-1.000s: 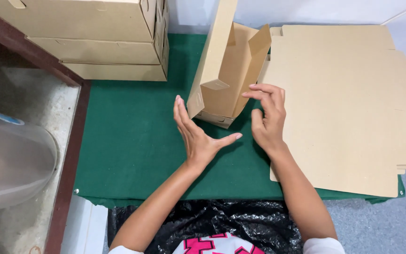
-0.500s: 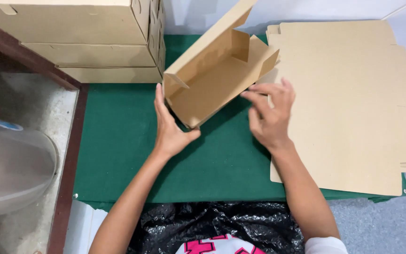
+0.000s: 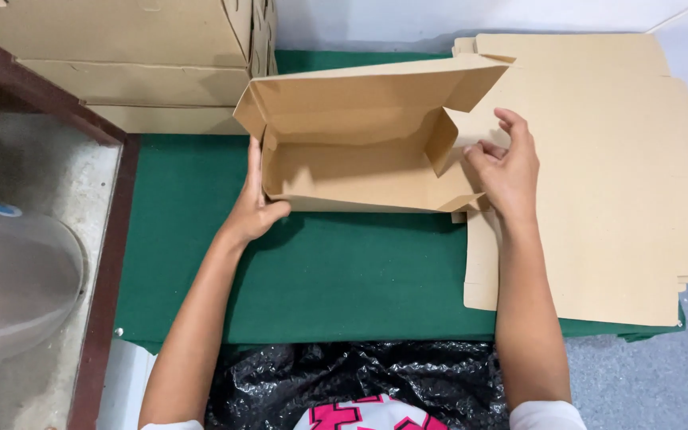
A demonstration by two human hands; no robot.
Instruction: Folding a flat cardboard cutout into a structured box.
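We see a half-formed brown cardboard box (image 3: pixel 360 151) lying open-side-up on the green mat (image 3: pixel 320 271), and we place everything else relative to this box. Its long back panel stands up behind the floor panel, a corner flap sticks out at its upper left, and an inner side flap stands folded inward near its right end.

Our left hand (image 3: pixel 255 203) sits at the box's left end: palm pressed flat against the outside of the left wall, fingers straight and pointing up along it, thumb hooked under the front lower corner. So a flat, open-handed brace, not a closed grasp.

Our right hand (image 3: pixel 507 167) is at the box's right end, fingers curled loosely, fingertips on the right-end flap just beside the folded inner flap. Half closed; we cannot tell whether it truly pinches the flap or only presses on it.

Right of the box, touching and partly under its right end, lies a stack of flat cardboard blanks (image 3: pixel 615 191), same brown, reaching to the mat's right edge. Behind and left of the box sit stacked finished cardboard boxes (image 3: pixel 145 72), close to its raised corner flap. Farther left of the box runs a dark wooden table edge (image 3: pixel 109 263), and beyond that a translucent plastic container (image 3: pixel 9 287). In front of the box, past bare mat, is black crinkled plastic (image 3: pixel 344 374) on the person's lap. Both forearms cross the mat up to the box.
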